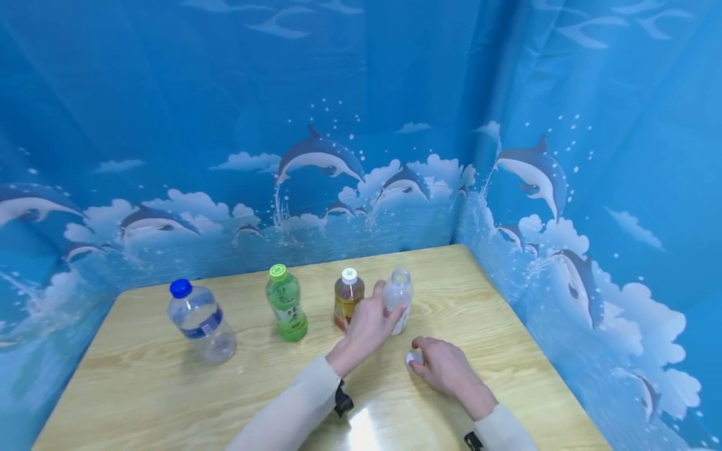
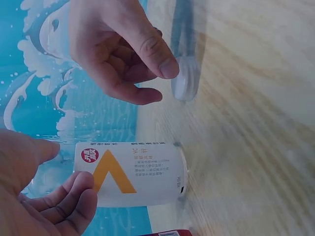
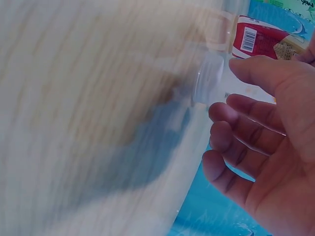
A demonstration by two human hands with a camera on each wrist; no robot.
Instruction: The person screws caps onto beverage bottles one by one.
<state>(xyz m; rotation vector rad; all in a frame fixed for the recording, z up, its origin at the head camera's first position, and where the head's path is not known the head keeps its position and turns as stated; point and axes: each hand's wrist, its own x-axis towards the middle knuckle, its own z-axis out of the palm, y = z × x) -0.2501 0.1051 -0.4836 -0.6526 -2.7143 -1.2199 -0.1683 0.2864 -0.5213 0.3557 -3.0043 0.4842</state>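
My left hand holds a clear, uncapped plastic bottle by its upper part, the thumb across the front. The bottle stands upright on the table; its white label carries an orange V shape. In the left wrist view the neck is hidden behind the hand. Low over the table, my right hand is beside a white bottle cap. Its thumb tip is right at the cap, and the other fingers are loosely bent and spread apart.
Left of the held bottle stand a brown drink bottle with a white cap, a green bottle and a large clear bottle with a blue cap. A blue dolphin-print curtain borders the wooden table at the back and right.
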